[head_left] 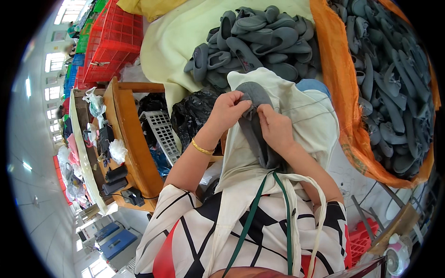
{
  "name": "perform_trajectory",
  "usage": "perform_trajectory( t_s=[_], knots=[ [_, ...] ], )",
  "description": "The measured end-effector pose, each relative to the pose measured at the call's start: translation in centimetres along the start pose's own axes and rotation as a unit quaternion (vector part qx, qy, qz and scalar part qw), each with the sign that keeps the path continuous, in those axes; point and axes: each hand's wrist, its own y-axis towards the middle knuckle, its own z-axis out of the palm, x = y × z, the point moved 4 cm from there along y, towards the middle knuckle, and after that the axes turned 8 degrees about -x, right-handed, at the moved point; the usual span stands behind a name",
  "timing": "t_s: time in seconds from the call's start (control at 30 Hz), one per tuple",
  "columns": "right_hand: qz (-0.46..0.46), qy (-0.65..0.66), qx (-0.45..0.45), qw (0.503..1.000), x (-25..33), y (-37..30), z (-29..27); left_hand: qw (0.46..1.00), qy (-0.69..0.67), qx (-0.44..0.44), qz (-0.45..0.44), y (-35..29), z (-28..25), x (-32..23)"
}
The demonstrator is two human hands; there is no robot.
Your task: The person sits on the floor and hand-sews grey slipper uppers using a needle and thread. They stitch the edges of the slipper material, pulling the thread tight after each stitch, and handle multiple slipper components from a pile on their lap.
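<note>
With left hand (228,109) and right hand (276,131), gripping grey shoe (251,133); holding it lengthwise from eleven-thirty to five-thirty over pale cloth (306,134).

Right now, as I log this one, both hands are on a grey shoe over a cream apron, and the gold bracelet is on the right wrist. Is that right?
Not quite: the head view shows the gold bracelet at the left hand, not the right hand. Both hands are on a grey shoe over a cream apron.
</note>
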Motion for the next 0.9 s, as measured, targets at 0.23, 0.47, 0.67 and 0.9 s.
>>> perform_trajectory(
  t_s=[0.23, 0.47, 0.67, 0.9],
  knots=[
    [-0.042, -0.027, 0.055, 0.997, -0.1, 1.0, -0.9, 1.000, -0.003, 0.011, -0.021, 0.2, 0.0, 0.3],
    [-0.050, -0.032, 0.090, 0.994, -0.2, 1.6, -1.6, 0.998, -0.028, 0.018, -0.049, 0.9, -0.1, 0.8],
    [-0.036, -0.019, 0.101, 0.994, 0.1, 1.9, -1.4, 0.995, -0.035, 0.057, -0.079, 1.2, -0.3, 1.1],
    [0.006, -0.027, 0.082, 0.996, 0.3, 1.2, -0.6, 0.988, -0.063, 0.067, -0.127, 1.2, -0.2, 0.9]
  ],
)
